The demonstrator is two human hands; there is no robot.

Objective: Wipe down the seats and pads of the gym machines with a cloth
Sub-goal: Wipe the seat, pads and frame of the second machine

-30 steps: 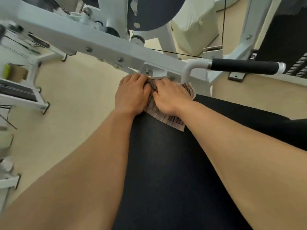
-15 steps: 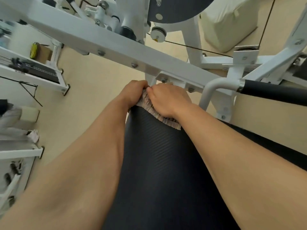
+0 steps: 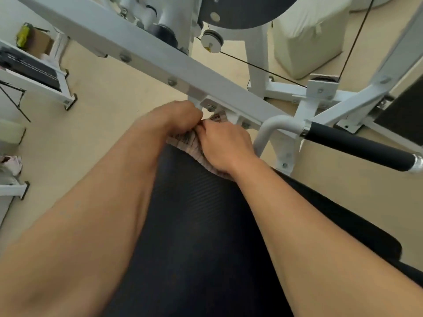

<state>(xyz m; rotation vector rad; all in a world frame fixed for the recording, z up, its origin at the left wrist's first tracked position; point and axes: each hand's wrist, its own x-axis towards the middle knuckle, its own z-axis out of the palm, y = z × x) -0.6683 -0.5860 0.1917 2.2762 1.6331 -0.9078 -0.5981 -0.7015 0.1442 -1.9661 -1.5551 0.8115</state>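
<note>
A long black textured pad of a gym machine runs from the bottom of the view up to the white frame. At its far end lies a striped grey-and-pink cloth, bunched over the pad's edge. My left hand curls over the cloth at the pad's far left corner. My right hand grips the cloth beside it, fingers bent down onto the fabric. Most of the cloth is hidden under both hands.
A white steel beam crosses just beyond the hands. A black foam handle sticks out to the right. Cables and a pulley hang behind. Another white machine stands left on the beige floor; a covered white bundle sits at the back.
Both hands stay at the far end of the pad. The left hand has curled further over the edge, and less cloth shows than before. The camera has tilted.
</note>
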